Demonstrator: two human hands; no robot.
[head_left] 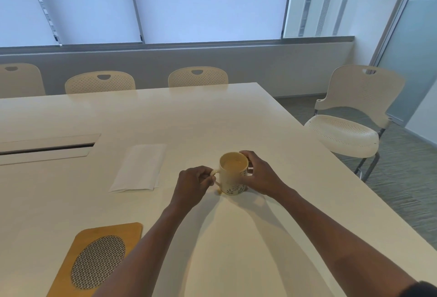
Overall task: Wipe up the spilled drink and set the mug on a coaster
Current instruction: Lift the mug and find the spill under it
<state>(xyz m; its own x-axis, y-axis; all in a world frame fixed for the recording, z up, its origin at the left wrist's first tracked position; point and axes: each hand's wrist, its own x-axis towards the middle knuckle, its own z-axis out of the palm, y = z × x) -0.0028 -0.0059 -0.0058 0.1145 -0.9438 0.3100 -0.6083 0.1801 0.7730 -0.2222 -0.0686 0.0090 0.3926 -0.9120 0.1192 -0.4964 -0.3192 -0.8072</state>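
Objects on the table (212,112), by count: one mug (233,175), one folded white napkin (139,169), one wooden coaster (94,259) with an oval metal-mesh inset, and your two hands. Four cream perforated chairs stand around the table, three along the far edge and one at the right side.

Mug: it stands upright, long axis vertical, mouth up, holding a pale tan drink that reaches close to the rim. Its handle (214,173) points to your left. A leaf pattern runs around the lower wall. A small yellowish smear shows on the tabletop at the mug's base on the left side. The mug sits right of centre on the table, just right of the napkin and well apart from the coaster, which lies at the near left corner of the view.

Napkin: it lies flat, long axis running roughly away from you, tilted slightly rightward at the far end.

Grip: your left hand (192,184) is curled closed on the handle, fingers pinching it from the left. Your right hand (259,172) wraps the mug's right wall, fingers partly spread and curved around the body, with the thumb near the front.
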